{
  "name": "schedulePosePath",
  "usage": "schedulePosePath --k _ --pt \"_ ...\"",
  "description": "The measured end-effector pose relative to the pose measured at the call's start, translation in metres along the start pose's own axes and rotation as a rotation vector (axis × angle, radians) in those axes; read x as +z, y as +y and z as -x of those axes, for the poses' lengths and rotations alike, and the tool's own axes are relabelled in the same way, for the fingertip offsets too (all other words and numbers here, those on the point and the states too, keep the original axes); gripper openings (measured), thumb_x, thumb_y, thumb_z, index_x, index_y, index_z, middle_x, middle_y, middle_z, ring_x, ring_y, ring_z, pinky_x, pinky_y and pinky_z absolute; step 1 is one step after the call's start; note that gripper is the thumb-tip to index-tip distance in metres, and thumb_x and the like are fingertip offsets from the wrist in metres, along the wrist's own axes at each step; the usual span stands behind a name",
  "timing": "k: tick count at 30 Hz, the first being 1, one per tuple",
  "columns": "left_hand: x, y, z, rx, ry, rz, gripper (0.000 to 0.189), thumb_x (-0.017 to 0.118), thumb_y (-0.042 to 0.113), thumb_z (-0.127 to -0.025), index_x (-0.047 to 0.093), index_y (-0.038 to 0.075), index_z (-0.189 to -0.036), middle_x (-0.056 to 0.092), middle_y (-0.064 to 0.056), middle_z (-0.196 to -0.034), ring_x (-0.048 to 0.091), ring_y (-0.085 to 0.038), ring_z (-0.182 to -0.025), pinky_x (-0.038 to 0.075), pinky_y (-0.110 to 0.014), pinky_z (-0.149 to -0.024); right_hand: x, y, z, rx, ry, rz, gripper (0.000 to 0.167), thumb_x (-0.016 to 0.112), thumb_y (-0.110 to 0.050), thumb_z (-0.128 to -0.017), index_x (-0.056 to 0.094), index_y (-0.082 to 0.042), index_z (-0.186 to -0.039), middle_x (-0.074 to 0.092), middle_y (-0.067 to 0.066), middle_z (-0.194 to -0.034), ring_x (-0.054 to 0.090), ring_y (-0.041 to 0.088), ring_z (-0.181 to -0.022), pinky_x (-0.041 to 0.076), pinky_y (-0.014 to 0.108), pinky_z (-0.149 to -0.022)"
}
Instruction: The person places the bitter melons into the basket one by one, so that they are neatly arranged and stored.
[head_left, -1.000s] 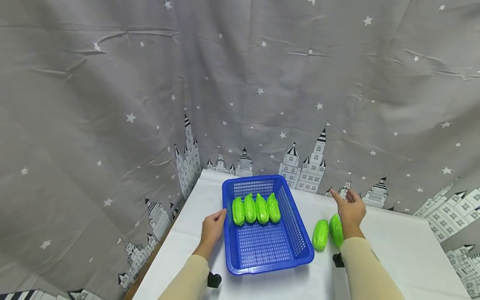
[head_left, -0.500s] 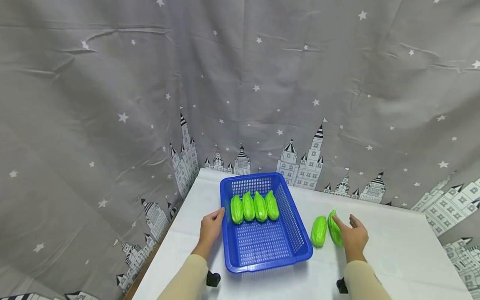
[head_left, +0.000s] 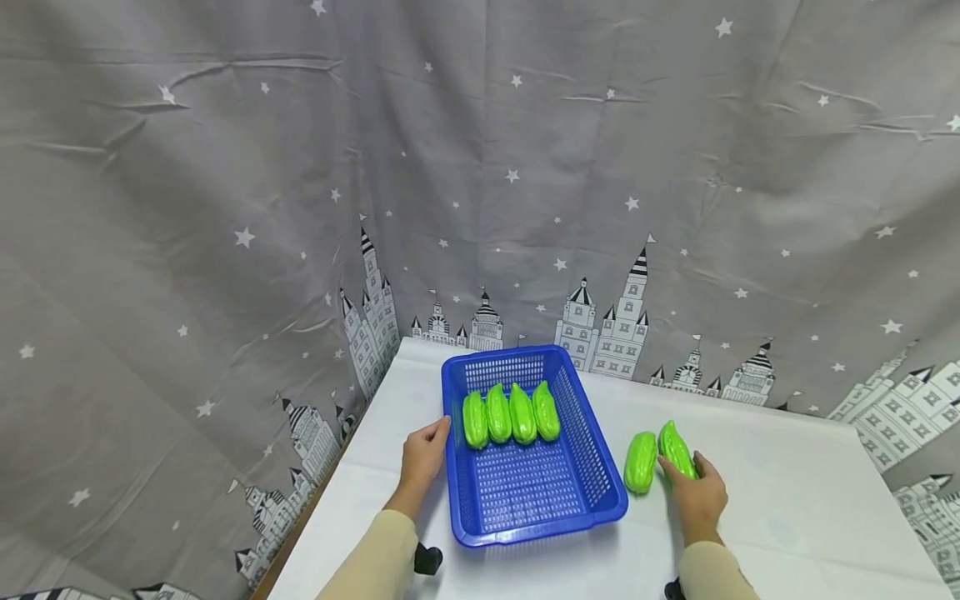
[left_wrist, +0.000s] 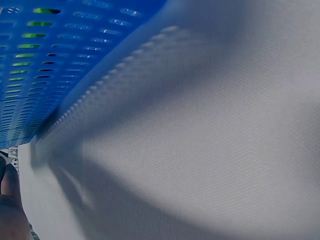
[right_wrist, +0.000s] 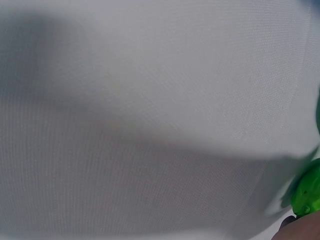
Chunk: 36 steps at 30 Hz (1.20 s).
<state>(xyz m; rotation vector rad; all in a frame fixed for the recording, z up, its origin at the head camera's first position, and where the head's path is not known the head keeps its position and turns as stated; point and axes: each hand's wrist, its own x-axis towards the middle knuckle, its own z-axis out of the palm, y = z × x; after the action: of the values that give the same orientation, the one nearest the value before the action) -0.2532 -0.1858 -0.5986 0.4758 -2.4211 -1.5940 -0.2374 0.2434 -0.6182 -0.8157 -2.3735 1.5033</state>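
My left hand [head_left: 424, 457] holds the left rim of a blue plastic basket [head_left: 525, 527] with thumb and fingers. Inside the basket several glossy, bright green bitter melons [head_left: 498, 414] lie side by side in a row toward its far end. On the right, my right hand [head_left: 697, 497] has its thumb and fingers around the near end of a bitter melon [head_left: 676, 448] that lies on the table. Another bitter melon [head_left: 641, 463] lies just left of it. In the right wrist view only a bit of the held bitter melon [right_wrist: 309, 192] shows at the edge.
White cloth covers the table [head_left: 795, 500]. Behind it hangs a grey curtain [head_left: 480, 208] with stars and castles. The table's brown left edge [head_left: 300, 521] shows beside the curtain. The basket stands between the two hands.
My right hand has come down and back from above the far part of the table and has closed around the right bitter melon. The left hand stays on the basket rim.
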Motion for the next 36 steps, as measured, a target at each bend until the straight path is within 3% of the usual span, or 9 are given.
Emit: schedulePosePath --k 19,23,30,36 --pt "0.001 0.003 0.005 0.001 0.0 0.0 0.043 0.061 0.041 -0.101 0.072 0.006 -0.122 0.068 -0.013 -0.124 0.059 -0.036 -0.124 0.045 -0.05 -0.106 -0.003 0.0 0.002 -0.001 0.026 0.057 0.061 0.077 -0.014 -0.089 0.051 0.011 -0.138 0.048 0.035 -0.14 0.041 0.05 -0.133 0.031 0.058 -0.113" --pt "0.001 0.004 0.004 0.0 -0.003 0.002 0.044 0.06 0.042 -0.101 0.072 0.005 -0.122 0.068 -0.014 -0.125 0.058 -0.036 -0.124 0.045 -0.051 -0.106 -0.01 -0.015 -0.007 0.002 0.021 0.075 0.062 0.075 -0.016 -0.091 0.048 0.01 -0.141 0.047 0.033 -0.142 0.04 0.049 -0.134 0.032 0.058 -0.113" --pt "0.0 0.004 0.002 -0.002 0.01 0.011 0.044 0.061 0.042 -0.1 0.072 0.006 -0.123 0.068 -0.013 -0.125 0.058 -0.036 -0.125 0.045 -0.05 -0.107 -0.028 -0.06 -0.028 -0.063 0.098 0.069 0.062 0.075 -0.016 -0.092 0.048 0.007 -0.143 0.05 0.031 -0.142 0.046 0.047 -0.13 0.037 0.055 -0.111" --pt "-0.001 0.004 0.002 0.004 0.016 0.012 0.042 0.062 0.04 -0.1 0.072 0.006 -0.123 0.068 -0.013 -0.125 0.058 -0.036 -0.125 0.045 -0.05 -0.107 -0.031 -0.071 -0.028 -0.036 0.093 0.067 0.061 0.075 -0.016 -0.092 0.049 0.007 -0.142 0.05 0.031 -0.141 0.047 0.047 -0.13 0.039 0.054 -0.11"
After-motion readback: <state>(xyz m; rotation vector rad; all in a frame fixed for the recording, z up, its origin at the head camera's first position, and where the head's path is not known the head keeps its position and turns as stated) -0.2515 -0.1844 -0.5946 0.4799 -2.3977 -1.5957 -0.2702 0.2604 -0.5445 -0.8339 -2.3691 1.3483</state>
